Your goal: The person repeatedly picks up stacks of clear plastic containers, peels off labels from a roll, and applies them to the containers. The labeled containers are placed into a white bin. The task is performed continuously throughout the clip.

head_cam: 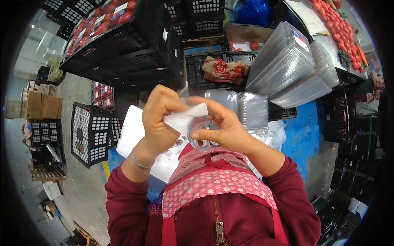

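My right hand (226, 127) grips a small roll of translucent strip (198, 140), thumb in front and fingers behind. A white piece of paper or backing strip (186, 118) spans from the roll to my left hand (163, 118), whose bent fingers pinch its left part. What lies on the strip's far face is hidden. Just beyond my right hand stand nested clear plastic containers (254, 112). Below my hands a white box or sheet (132, 132) holds scraps, partly covered by my left forearm.
Stacked black crates (123, 66) with packed red produce (104, 18) rise at front left. Tall stacks of clear plastic trays (280, 61) lean at right, near a patterned cloth (226, 69) on a black crate. Tomatoes (341, 37) cover a table at far right. A mesh-sided crate (90, 133) stands left.
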{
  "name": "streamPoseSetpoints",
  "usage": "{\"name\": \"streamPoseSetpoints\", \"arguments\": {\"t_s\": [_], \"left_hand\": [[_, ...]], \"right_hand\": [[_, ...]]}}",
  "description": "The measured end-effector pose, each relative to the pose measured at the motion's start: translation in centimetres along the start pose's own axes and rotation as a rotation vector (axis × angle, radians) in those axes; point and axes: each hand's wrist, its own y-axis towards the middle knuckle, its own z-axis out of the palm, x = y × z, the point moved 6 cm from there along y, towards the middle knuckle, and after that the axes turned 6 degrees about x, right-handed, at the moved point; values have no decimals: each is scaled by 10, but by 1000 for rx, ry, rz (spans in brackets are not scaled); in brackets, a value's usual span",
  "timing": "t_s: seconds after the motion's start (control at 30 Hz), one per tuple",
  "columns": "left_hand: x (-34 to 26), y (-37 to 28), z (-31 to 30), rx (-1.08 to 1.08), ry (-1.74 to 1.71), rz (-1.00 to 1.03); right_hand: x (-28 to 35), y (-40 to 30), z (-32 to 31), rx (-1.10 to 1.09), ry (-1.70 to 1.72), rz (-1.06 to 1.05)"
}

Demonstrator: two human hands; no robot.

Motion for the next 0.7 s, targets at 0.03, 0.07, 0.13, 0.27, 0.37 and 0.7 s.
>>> {"name": "streamPoseSetpoints", "arguments": {"t_s": [0.03,0.07,0.13,0.27,0.37,0.7], "left_hand": [[-3,-2,-7,-9,65,44],[1,-11,-13,-26,98,22],[18,-26,-25,-18,220,6],[-5,-40,-24,-162,492,13],[-7,-56,-28,-99,491,115],[42,-101,53,-123,-586,-678]], "right_hand": [[-6,-2,5,-7,165,8],[-11,-2,10,-14,331,17],[-9,-3,12,2,286,32],[-19,0,20,-114,131,-27],[-35,-1,18,-223,-2,-123],[71,38,38,-486,-505,-664]]}}
